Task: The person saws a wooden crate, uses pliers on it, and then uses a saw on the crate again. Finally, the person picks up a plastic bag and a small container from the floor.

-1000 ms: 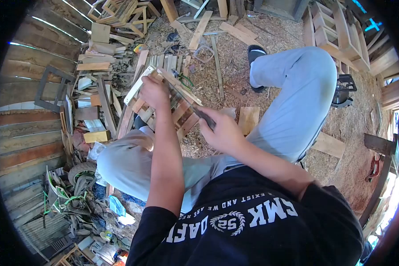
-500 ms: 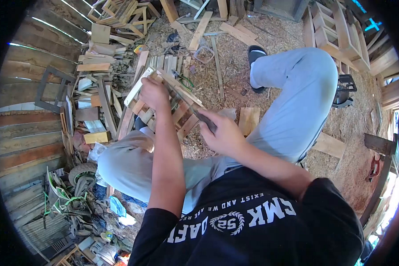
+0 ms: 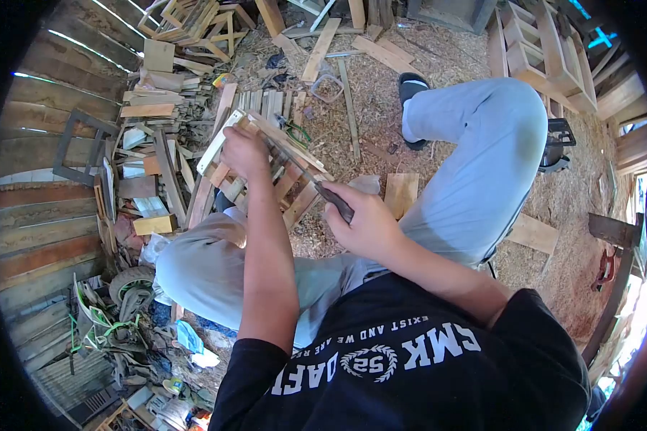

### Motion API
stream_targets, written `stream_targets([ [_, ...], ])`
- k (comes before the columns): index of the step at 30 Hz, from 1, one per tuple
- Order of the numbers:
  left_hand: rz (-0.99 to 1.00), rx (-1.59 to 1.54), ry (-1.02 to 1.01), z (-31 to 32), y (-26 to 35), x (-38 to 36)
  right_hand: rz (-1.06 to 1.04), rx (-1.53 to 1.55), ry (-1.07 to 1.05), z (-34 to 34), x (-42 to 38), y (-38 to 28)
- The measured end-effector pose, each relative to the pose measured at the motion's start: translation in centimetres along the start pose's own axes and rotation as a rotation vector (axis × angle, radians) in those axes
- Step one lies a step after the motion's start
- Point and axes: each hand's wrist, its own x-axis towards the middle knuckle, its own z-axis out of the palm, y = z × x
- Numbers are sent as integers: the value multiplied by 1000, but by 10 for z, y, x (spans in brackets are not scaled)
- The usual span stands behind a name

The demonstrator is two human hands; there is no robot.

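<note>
My left hand is closed over the pale end strip of a small slatted wooden frame, between my knees. My right hand grips the dark handle of a long, narrow hand tool. Its thin shaft runs up and left along the frame's side rail, toward my left hand. Fingers hide part of the handle, and the shaft's far end lies close to the left hand.
Pliers with green handles and a clear plastic tub lie beyond the frame. Stacked wood offcuts fill the left side. A loose board rests near my right leg. Wooden shelving stands at upper right.
My right hand has drawn the tool back slightly, down and to the right along the frame. The left hand keeps its hold. The whole view has shifted a little.
</note>
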Motion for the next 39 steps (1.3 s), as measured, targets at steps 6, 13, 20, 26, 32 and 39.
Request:
stream_targets([
  [6,6,-11,-15,-4,3,-5,68,89,48,-10,19,6],
  [13,-16,-81,-88,-7,-1,-1,123,180,148,-10,27,33],
  [20,281,-343,133,-36,-4,-10,175,156,104,-2,33,41],
  [26,893,-427,-446,-73,-4,23,212,269,134,-3,33,39],
  [32,1031,-240,-735,-75,4,45,142,436,220,5,34,48],
  [39,1039,133,-880,-69,36,50,300,472,185,-17,31,41],
])
